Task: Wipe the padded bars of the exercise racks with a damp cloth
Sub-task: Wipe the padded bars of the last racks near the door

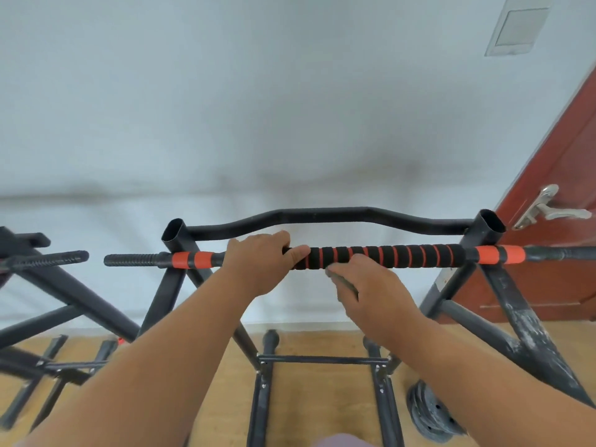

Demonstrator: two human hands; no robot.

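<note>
A padded bar (387,255), black foam with orange spiral stripes and orange end bands, lies across the black exercise rack (174,240) at chest height. My left hand (258,262) grips the bar left of its middle, fingers curled over the top and thumb in front. My right hand (371,291) holds a grey cloth (345,282) against the lower front of the padding, just right of the left hand. Most of the cloth is hidden under the fingers.
A curved black bar (322,216) joins the rack's uprights behind the padded bar. A second rack (48,279) with a threaded bar end stands at the left. A red-brown door (554,188) with a metal handle is at the right. Grey weight plates (432,414) lie on the wooden floor.
</note>
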